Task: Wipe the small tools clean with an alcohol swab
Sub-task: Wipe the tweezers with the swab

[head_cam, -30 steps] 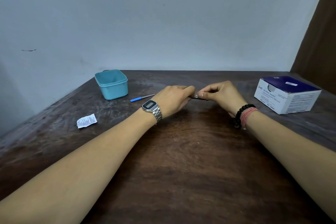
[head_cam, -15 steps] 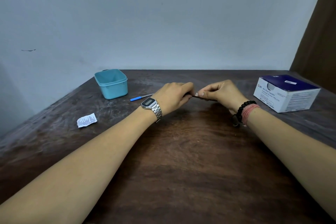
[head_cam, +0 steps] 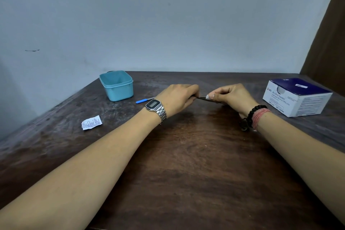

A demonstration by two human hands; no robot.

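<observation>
Over the middle of the wooden table [head_cam: 186, 164], my left hand [head_cam: 177, 99] grips one end of a thin dark metal tool [head_cam: 201, 98], most of which my fingers hide. My right hand [head_cam: 231, 95] pinches a small white alcohol swab [head_cam: 207, 96] around the tool's shaft, just right of the left fingertips. Only a short stretch of the tool shows between the two hands. A second small tool with a blue handle [head_cam: 142, 101] lies on the table behind my left wrist.
An open teal plastic container [head_cam: 117, 87] stands at the back left. A torn white swab wrapper [head_cam: 91, 122] lies on the left side of the table. A blue and white box of alcohol swabs [head_cam: 296, 97] sits at the right, with a wall behind the table.
My right hand has slid the swab a little to the right along the tool, so the gap between the hands is wider. The left hand has barely moved.
</observation>
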